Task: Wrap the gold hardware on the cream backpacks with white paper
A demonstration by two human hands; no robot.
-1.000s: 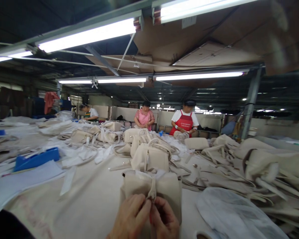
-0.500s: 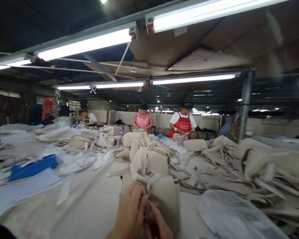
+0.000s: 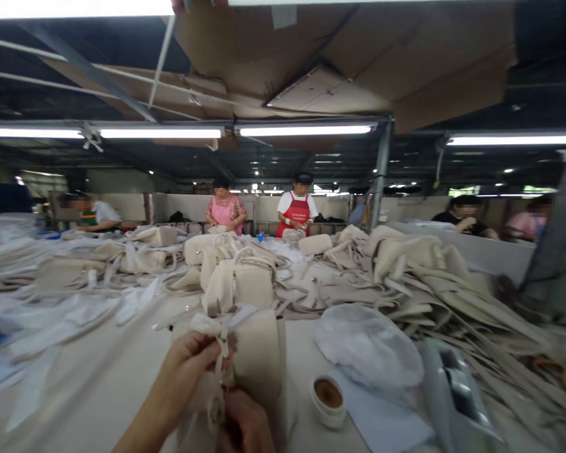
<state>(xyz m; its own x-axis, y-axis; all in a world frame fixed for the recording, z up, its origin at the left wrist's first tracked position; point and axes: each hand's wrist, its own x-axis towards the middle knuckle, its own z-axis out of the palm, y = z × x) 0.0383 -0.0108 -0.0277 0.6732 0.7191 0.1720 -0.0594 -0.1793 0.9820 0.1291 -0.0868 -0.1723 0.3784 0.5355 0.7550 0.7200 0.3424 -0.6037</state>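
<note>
A beige bag (image 3: 259, 352) lies in front of me on the pale table. Down its middle runs a narrow beige strap (image 3: 224, 371) with a small fitting. My left hand (image 3: 188, 368) has thumb and fingers pinched on the strap's upper part, beside a piece of white wrapping. Lower down, my right hand (image 3: 245, 418) is closed at the same strap, its fingertips partly hidden. Just beyond stands another beige bag (image 3: 245, 286) with a zip on its side, in a row with more bags.
To the right are a small round pot with brown contents (image 3: 327, 395), a clear plastic bag (image 3: 368, 346), a grey holder (image 3: 457, 390) and heaped beige straps (image 3: 453, 302). White wrapping (image 3: 70, 318) covers the left. Several co-workers sit across the table, one in a red apron (image 3: 296, 214).
My view has swung right, bringing the pot and grey holder into sight. My hands, close together before, are now farther apart along the strap, left above right.
</note>
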